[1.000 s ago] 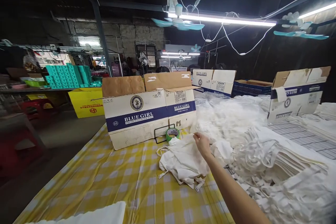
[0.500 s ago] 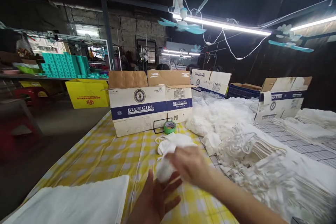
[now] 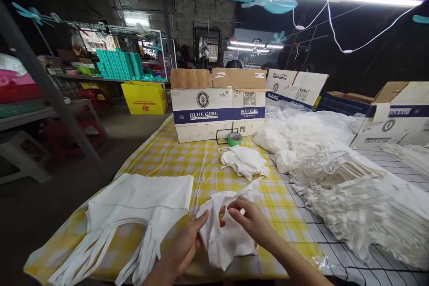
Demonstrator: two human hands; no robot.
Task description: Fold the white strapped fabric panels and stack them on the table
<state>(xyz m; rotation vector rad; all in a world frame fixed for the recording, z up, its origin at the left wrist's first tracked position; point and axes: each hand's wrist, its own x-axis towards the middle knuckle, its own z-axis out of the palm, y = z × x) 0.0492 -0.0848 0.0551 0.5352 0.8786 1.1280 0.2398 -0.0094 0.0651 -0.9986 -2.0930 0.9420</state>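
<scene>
Low in the middle of the head view, a crumpled white cloth piece [image 3: 224, 243] is spread between my hands. My left hand [image 3: 184, 243] grips its left side, with the thumb on top. Over the cloth's upper right part, my right hand [image 3: 251, 221] has its thumb and fingertips pinched together on the fabric. A dark yellow patch shows through a gap in the cloth between my hands. Just beyond lies a small heap of white cloth pieces [image 3: 244, 161] with thin straps. To the left, white cloth pieces with long straps [image 3: 140, 194] lie flat in a stack.
A yellow checked cloth [image 3: 150, 161] covers the table. Behind the heap stand a green tape roll [image 3: 235, 139], a black wire stand [image 3: 222, 136] and a white-blue carton [image 3: 204, 132]. Large piles of strapped white cloth [image 3: 362, 205] lie on the right, on a grid-patterned surface.
The view has turned left and down. White fabric that was bunched between my hands is now spread out. My left fingers, formerly spread, have closed on it.
</scene>
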